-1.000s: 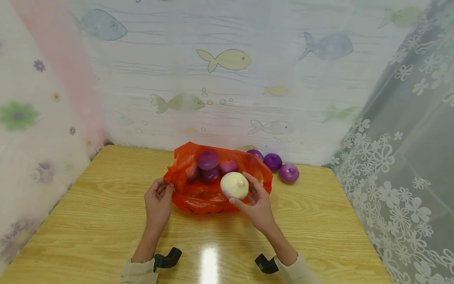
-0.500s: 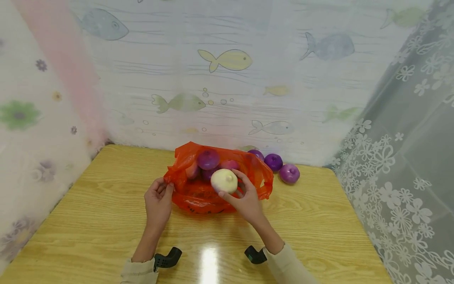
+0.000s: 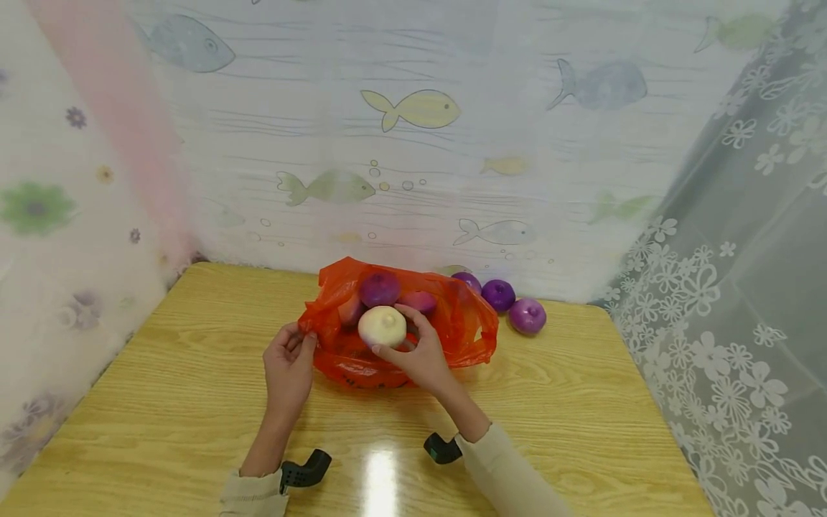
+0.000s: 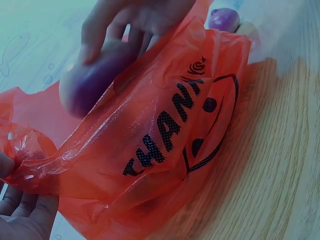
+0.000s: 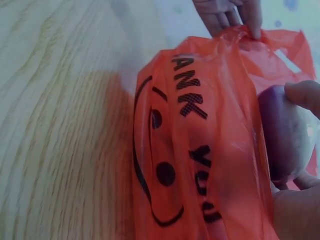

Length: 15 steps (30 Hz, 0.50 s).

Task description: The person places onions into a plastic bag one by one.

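Observation:
My right hand [image 3: 423, 359] holds a turnip [image 3: 381, 328], creamy white with a small nub at one end and purple on the other side. It hovers over the mouth of a red plastic carrier bag [image 3: 375, 372], thumb in front and fingers behind. Several round purple vegetables [image 3: 379, 289] lie inside the bag. At the bag's left end, my left hand [image 3: 287, 370] pinches the gathered plastic between thumb and fingers. In the left wrist view the turnip's purple side [image 4: 102, 82] shows just behind the bag's rim. Black THANK lettering and a smiling face mark the bag's front [image 4: 170, 135].
Purple vegetables [image 3: 527, 316] lie in a short row to the right of the bag, near the back edge of the wooden table [image 3: 581, 402]. A fish-print curtain [image 3: 413, 143] hangs behind the table. Black wrist mounts [image 3: 306, 469] sit by both sleeves.
My right hand has carried the turnip leftward, from the bag's right part to over its middle. The left hand keeps its hold on the bag and has stayed in place.

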Tool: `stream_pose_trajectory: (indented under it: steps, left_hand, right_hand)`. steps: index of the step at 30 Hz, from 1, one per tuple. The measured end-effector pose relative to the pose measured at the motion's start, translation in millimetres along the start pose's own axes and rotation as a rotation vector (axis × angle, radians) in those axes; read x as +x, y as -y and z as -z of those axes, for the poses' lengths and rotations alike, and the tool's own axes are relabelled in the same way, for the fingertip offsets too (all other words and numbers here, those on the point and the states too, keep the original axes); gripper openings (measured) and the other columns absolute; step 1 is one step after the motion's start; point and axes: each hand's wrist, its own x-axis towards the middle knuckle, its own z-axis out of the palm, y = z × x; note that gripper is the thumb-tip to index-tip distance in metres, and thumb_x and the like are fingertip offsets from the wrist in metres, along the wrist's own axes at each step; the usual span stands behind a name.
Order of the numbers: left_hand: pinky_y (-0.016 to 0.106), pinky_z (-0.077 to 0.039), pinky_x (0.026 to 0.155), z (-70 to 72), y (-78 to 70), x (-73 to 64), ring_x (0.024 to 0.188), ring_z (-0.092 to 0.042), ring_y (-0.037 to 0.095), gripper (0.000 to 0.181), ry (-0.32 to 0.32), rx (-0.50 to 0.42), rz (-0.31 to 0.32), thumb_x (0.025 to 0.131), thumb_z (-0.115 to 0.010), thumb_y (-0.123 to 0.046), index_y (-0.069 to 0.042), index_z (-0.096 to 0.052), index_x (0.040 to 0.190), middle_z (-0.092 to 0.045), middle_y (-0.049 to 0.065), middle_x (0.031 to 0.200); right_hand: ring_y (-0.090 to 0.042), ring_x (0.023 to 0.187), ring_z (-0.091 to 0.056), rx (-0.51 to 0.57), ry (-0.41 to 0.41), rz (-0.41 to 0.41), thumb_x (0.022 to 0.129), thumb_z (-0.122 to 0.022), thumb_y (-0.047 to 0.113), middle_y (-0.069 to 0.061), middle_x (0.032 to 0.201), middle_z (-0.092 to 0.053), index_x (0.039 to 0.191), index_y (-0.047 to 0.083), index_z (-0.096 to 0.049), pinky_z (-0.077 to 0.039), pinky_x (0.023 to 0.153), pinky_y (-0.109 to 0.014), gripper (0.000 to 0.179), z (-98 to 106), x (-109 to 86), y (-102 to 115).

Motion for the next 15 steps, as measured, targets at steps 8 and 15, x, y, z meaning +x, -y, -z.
stream_pose_trajectory:
  steps: [8, 15]
  left_hand:
    - [0.014, -0.055, 0.084, -0.5, -2.7, -0.4, 0.090, -0.068, 0.003, 0.018, -0.010, 0.012, 0.019, 0.101, -0.056, 0.002, 0.012, -0.061, 0.116, -0.070, -0.008, 0.099]
    - [0.014, -0.055, 0.085, -1.2, -3.8, -0.9, 0.093, -0.069, 0.004, 0.019, -0.007, 0.008, 0.025, 0.101, -0.056, 0.002, 0.011, -0.061, 0.117, -0.070, -0.005, 0.101]
  right_hand:
    - [-0.031, 0.116, -0.057, -0.094, 0.033, 0.004, 0.082, -0.086, 0.013, -0.011, 0.134, -0.056, 0.143, 0.012, -0.054, -0.058, 0.094, -0.038, 0.069, -17, 10.3, -6]
    - [-0.029, 0.116, -0.060, -0.112, 0.060, -0.001, 0.083, -0.085, 0.014, -0.012, 0.137, -0.057, 0.145, 0.006, -0.051, -0.058, 0.093, -0.037, 0.071, -28, 15.8, -7]
